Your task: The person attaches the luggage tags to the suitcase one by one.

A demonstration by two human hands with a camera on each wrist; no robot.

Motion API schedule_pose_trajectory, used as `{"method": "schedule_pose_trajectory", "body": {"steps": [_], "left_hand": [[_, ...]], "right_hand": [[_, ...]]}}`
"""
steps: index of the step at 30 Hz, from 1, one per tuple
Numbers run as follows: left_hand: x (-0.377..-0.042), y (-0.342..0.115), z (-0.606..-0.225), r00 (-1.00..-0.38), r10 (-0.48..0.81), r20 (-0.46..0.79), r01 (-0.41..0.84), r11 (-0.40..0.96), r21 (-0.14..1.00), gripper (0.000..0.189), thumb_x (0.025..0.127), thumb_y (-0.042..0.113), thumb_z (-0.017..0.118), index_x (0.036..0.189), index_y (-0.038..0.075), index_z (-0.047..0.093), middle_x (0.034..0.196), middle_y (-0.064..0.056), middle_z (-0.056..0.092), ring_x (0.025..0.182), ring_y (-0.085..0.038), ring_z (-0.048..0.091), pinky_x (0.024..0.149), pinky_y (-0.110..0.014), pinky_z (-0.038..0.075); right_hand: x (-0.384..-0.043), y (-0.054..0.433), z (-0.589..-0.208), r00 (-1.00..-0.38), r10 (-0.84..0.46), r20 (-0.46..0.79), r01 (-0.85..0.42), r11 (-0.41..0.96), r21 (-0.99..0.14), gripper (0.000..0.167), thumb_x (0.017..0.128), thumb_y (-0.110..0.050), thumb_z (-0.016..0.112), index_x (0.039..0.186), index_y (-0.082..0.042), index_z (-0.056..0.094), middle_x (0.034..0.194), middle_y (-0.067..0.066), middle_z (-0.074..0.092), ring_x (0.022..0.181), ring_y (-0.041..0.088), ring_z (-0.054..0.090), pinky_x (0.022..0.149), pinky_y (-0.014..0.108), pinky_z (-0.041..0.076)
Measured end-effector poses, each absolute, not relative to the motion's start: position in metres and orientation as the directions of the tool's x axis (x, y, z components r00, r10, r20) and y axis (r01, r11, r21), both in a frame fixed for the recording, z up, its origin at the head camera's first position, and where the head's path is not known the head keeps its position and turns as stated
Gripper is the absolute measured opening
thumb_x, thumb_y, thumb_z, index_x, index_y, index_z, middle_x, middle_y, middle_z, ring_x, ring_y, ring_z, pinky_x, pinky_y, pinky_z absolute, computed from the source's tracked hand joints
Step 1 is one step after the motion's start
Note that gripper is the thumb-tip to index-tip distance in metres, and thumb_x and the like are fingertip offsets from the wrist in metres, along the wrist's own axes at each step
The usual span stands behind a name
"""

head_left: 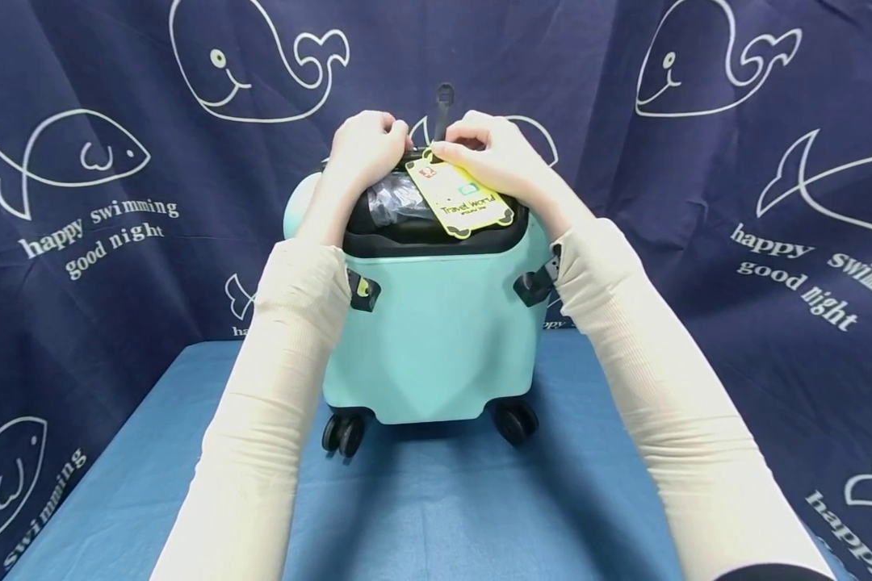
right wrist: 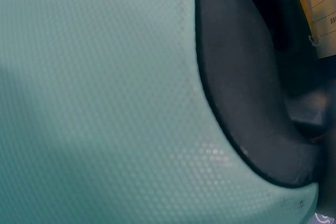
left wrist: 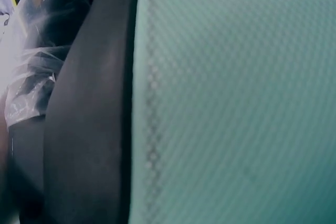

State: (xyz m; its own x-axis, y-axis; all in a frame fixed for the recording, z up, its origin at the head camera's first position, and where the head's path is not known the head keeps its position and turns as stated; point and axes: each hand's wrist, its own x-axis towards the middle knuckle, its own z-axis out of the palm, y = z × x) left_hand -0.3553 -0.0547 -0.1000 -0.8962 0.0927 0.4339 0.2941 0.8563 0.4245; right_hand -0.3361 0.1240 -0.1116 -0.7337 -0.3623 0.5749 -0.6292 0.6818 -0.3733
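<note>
A mint-green suitcase (head_left: 436, 339) with a black top panel stands upright on its wheels. Its carry handle (head_left: 400, 200) is wrapped in clear plastic. Over the top lies a yellow luggage tag (head_left: 459, 198) printed "Travel World", and a thin black strap (head_left: 444, 105) with a looped end sticks up behind it. My right hand (head_left: 497, 153) pinches the strap near its base, thumb close to the tag's upper corner. My left hand (head_left: 369, 149) bends over the suitcase's top edge just left of the strap; its fingertips are hidden, and I cannot tell what they hold.
Black side clips (head_left: 364, 290) sit on both upper corners of the shell. Black double wheels (head_left: 344, 434) rest on the blue cloth (head_left: 436, 516) covering the table. A dark blue curtain (head_left: 436, 48) with white whale drawings hangs close behind the suitcase.
</note>
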Motion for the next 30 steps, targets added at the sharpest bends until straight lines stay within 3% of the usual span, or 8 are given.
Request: {"method": "schedule_pose_trajectory", "body": {"steps": [3,6,11,15,19,22,26,30], "left_hand": [[-0.3535,-0.0545,-0.1019,-0.886,0.055,0.461,0.273,0.866,0.420,0.032,0.094,0.030,0.036,0.074,0.015,0.056,0.083,-0.003,0.058,0.088,-0.020,0.054,0.078,-0.029,0.040],[-0.3514,-0.0538,-0.1037,-0.870,0.011,0.494,0.265,0.855,0.447,0.035,0.092,0.030,0.039,0.062,0.014,0.045,0.067,-0.002,0.047,0.073,-0.019,0.047,0.063,-0.027,0.034],[-0.3498,-0.0533,-0.1046,-0.846,-0.040,0.532,0.271,0.827,0.492,0.034,0.089,0.026,0.043,0.057,0.014,0.045,0.059,0.001,0.042,0.067,-0.017,0.043,0.057,-0.025,0.030],[-0.3512,-0.0543,-0.1039,-0.859,-0.046,0.510,0.267,0.810,0.522,0.032,0.090,0.027,0.042,0.067,0.012,0.058,0.070,-0.001,0.055,0.077,-0.017,0.050,0.064,-0.024,0.035],[-0.3525,-0.0563,-0.1023,-0.871,-0.039,0.489,0.278,0.783,0.556,0.036,0.092,0.028,0.039,0.093,0.016,0.072,0.097,0.001,0.067,0.097,-0.013,0.056,0.084,-0.024,0.040],[-0.3528,-0.0579,-0.1012,-0.875,-0.025,0.483,0.294,0.765,0.572,0.038,0.094,0.030,0.037,0.103,0.020,0.072,0.104,0.004,0.067,0.102,-0.010,0.056,0.092,-0.025,0.039],[-0.3534,-0.0593,-0.1016,-0.892,0.025,0.451,0.340,0.694,0.634,0.036,0.097,0.032,0.038,0.109,0.023,0.070,0.105,0.006,0.066,0.095,-0.005,0.060,0.092,-0.022,0.038],[-0.3546,-0.0611,-0.1034,-0.891,0.101,0.442,0.409,0.600,0.688,0.029,0.094,0.026,0.051,0.119,0.020,0.063,0.120,0.004,0.063,0.097,-0.008,0.063,0.093,-0.020,0.038]], "right_hand": [[-0.3373,0.1243,-0.1122,-0.733,-0.360,0.577,-0.631,0.678,-0.378,0.022,0.091,-0.026,0.058,0.092,-0.005,0.064,0.085,-0.001,0.049,0.080,0.012,0.043,0.073,0.020,0.029],[-0.3377,0.1247,-0.1127,-0.734,-0.359,0.576,-0.630,0.678,-0.379,0.022,0.092,-0.026,0.058,0.092,-0.005,0.064,0.085,0.000,0.050,0.081,0.012,0.043,0.074,0.021,0.029],[-0.3360,0.1245,-0.1124,-0.750,-0.343,0.565,-0.613,0.680,-0.402,0.023,0.091,-0.027,0.058,0.094,-0.005,0.065,0.088,0.001,0.051,0.083,0.013,0.042,0.075,0.022,0.029],[-0.3353,0.1244,-0.1119,-0.759,-0.340,0.556,-0.604,0.687,-0.405,0.023,0.092,-0.028,0.057,0.096,-0.006,0.065,0.089,-0.001,0.051,0.084,0.012,0.043,0.076,0.021,0.029],[-0.3350,0.1242,-0.1117,-0.759,-0.343,0.553,-0.603,0.692,-0.397,0.024,0.092,-0.029,0.057,0.097,-0.007,0.066,0.089,-0.001,0.050,0.084,0.012,0.043,0.076,0.021,0.029],[-0.3347,0.1240,-0.1116,-0.758,-0.346,0.552,-0.604,0.690,-0.398,0.024,0.092,-0.029,0.057,0.096,-0.007,0.065,0.089,-0.001,0.050,0.084,0.013,0.043,0.075,0.021,0.029],[-0.3356,0.1241,-0.1119,-0.755,-0.349,0.556,-0.610,0.683,-0.400,0.024,0.092,-0.029,0.057,0.096,-0.007,0.065,0.088,-0.001,0.050,0.084,0.013,0.043,0.075,0.022,0.029],[-0.3365,0.1247,-0.1128,-0.747,-0.354,0.563,-0.620,0.677,-0.397,0.023,0.092,-0.027,0.057,0.095,-0.006,0.065,0.086,0.000,0.049,0.082,0.013,0.042,0.074,0.021,0.029]]}}
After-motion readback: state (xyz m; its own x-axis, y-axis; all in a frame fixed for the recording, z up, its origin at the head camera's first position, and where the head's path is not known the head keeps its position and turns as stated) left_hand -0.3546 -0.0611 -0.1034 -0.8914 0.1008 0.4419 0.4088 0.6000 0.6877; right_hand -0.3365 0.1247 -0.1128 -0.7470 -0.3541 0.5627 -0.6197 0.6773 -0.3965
